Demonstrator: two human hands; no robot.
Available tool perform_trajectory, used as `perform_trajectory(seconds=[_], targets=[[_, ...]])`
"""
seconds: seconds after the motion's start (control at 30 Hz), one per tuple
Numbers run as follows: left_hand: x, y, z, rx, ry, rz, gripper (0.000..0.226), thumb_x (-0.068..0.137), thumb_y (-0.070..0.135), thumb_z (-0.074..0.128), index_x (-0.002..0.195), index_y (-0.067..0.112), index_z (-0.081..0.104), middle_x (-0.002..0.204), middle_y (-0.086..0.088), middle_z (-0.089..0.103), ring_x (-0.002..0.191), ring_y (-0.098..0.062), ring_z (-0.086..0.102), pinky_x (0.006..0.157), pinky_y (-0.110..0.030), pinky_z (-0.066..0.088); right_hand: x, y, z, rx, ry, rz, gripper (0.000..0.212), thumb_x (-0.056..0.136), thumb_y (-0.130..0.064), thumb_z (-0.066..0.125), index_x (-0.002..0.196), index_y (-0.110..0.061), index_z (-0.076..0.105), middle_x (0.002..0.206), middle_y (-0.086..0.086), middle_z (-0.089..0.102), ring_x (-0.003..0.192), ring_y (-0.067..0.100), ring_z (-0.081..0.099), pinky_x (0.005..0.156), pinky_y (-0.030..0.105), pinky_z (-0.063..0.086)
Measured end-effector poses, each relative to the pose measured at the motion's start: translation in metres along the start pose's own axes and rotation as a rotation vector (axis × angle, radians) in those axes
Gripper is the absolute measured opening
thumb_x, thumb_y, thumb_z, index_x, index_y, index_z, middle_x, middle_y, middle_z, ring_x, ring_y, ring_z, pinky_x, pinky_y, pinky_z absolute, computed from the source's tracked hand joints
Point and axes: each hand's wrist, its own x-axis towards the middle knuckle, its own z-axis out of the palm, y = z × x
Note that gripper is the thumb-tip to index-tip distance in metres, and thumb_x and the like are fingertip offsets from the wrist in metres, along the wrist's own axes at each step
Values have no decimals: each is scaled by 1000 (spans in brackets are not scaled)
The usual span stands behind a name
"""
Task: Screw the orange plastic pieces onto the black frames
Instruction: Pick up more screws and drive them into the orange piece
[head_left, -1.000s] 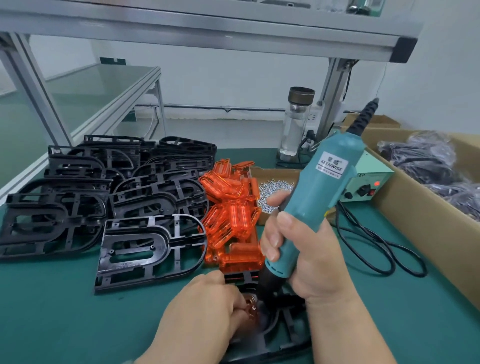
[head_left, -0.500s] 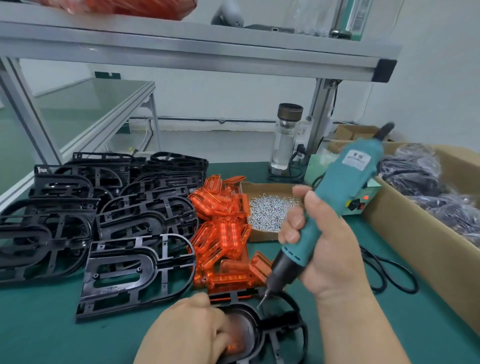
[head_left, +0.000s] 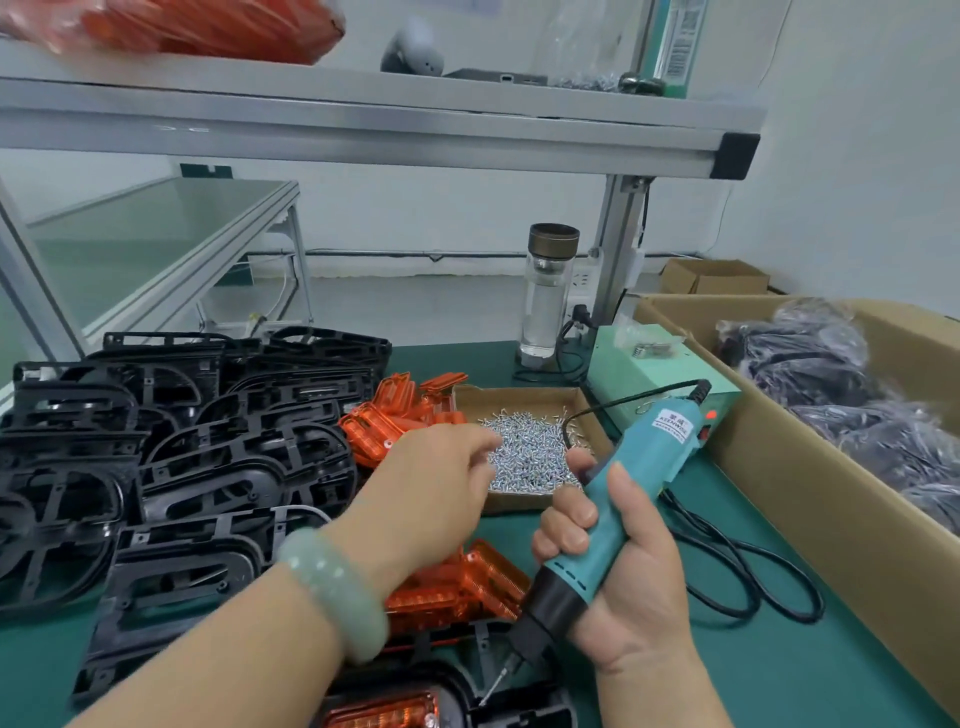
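The left hand (head_left: 431, 483) has been moved off the near black frame (head_left: 524, 709) and its orange piece (head_left: 382, 713). The screwdriver (head_left: 639, 457) is clasped in the right hand (head_left: 634, 587); beyond, the left is held over the screw box (head_left: 519, 397), grip blurred.

Left hand (head_left: 436, 478) leaves the near black frame (head_left: 519, 699) and now reaches over the box of screws (head_left: 519, 397), uncovering the seated orange piece (head_left: 384, 712); right hand (head_left: 623, 587) draws the electric screwdriver (head_left: 634, 467) back, its bit clear of that piece
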Motion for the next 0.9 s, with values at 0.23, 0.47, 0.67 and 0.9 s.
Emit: perform_trajectory(seconds=[0.23,0.47,0.67,0.9], targets=[[71,11,44,295,-296,54,40,92,4,47,130,14,48,126,-13,58,118,-30,53,97,-35,40,6,-3,-7,50,31,19,23,77,-29,59,92,-12,64,56,-2,39,40,9,39,42,24,41],[96,8,63,519,-564,28,28,90,6,51,117,10,59,117,-11,62,104,-28,60,92,-36,48,8,-1,-5,73,-16,79,61,38,-27,98,89,-10,70,56,0,40,39,11,40,41,26,41],[91,3,58,527,-421,47,20,87,3,51,97,10,66,99,-11,68,92,-29,63,76,-34,50,8,-1,-5,96,-19,85,61,34,-26,99,86,-9,71,55,1,40,38,11,41,41,26,42],[88,6,46,292,-316,-25,20,89,10,55,100,15,72,103,-5,69,99,-22,63,87,-31,50,9,1,-7,94,-41,91,55,38,-25,98,84,-10,72,55,0,42,39,11,42,41,26,43]])
